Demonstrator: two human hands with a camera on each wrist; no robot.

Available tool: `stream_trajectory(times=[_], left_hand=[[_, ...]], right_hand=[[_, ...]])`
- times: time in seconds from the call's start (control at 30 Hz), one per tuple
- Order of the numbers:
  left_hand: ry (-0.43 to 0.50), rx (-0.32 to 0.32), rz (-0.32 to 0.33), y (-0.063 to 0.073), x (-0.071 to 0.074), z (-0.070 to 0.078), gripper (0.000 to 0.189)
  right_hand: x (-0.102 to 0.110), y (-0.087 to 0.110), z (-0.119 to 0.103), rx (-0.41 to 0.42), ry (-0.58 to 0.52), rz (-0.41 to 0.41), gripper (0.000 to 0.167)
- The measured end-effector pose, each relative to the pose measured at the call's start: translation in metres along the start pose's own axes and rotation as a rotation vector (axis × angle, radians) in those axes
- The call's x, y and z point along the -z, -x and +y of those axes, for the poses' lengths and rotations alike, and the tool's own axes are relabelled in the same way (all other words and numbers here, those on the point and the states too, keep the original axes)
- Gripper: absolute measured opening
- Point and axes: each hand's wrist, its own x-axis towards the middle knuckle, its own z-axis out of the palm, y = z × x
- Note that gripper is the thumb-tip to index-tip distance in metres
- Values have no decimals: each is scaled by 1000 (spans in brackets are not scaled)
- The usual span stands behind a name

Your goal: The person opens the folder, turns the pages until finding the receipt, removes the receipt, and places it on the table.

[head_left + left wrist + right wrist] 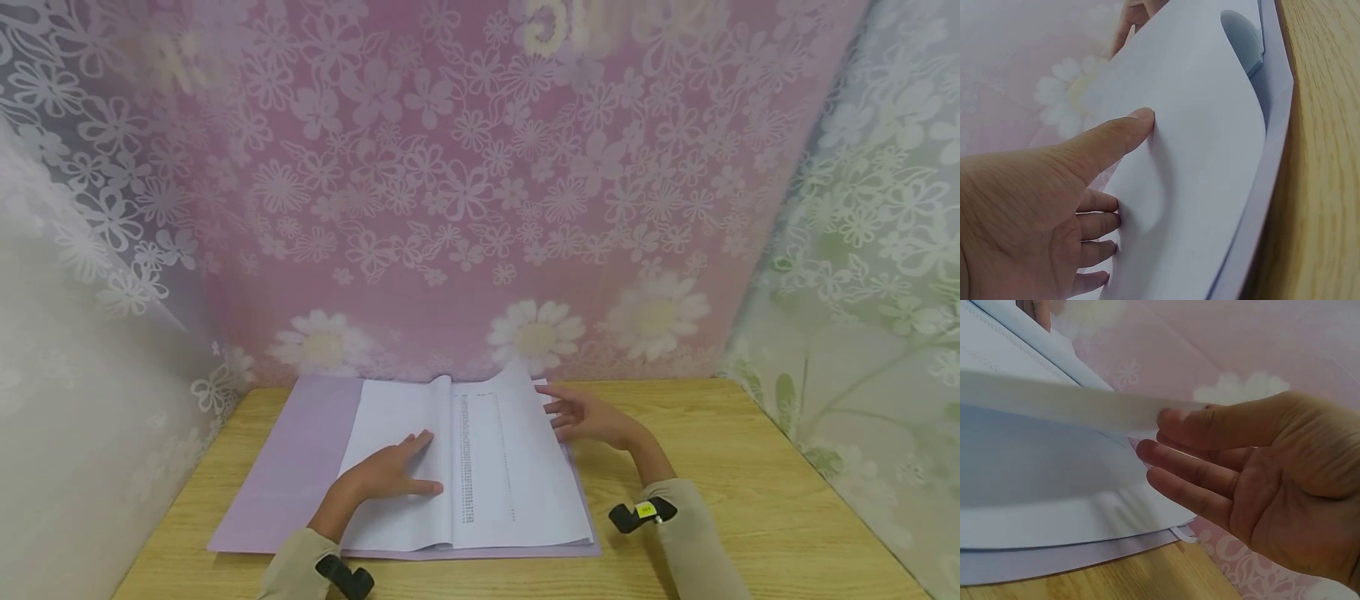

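A bound stack of white pages (pixel 491 467) lies spread in a lilac folder (pixel 303 467) on the table. My left hand (pixel 390 471) rests on the left-hand pages with thumb and fingers spread; the left wrist view shows the thumb and fingertips touching the white paper (pixel 1191 125). At the upper right edge is my right hand (pixel 588 417). Its thumb and index finger pinch the edge of a lifted sheet (pixel 1104 409), while the other fingers stay loose below. That sheet carries a column of small print in the head view and bows up from the pages under it.
The wooden table (pixel 750 483) runs out on both sides of the folder. Behind it hangs a pink flowered sheet (pixel 465 208), with pale flowered sheets to left and right. A black wrist camera (pixel 643 512) sits on each beige sleeve (pixel 697 542).
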Motion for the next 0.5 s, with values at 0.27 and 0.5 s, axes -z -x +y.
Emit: stream_trajectory(times=[0.27,0.5], left_hand=[[3,0,-3,1,-1,-1,100],[9,-3,-2,-1,0,-3,101]], right_hand=[[-9,-2,-9,20,-40,-146,102],[-18,-5,-21,103,21,-174,108]])
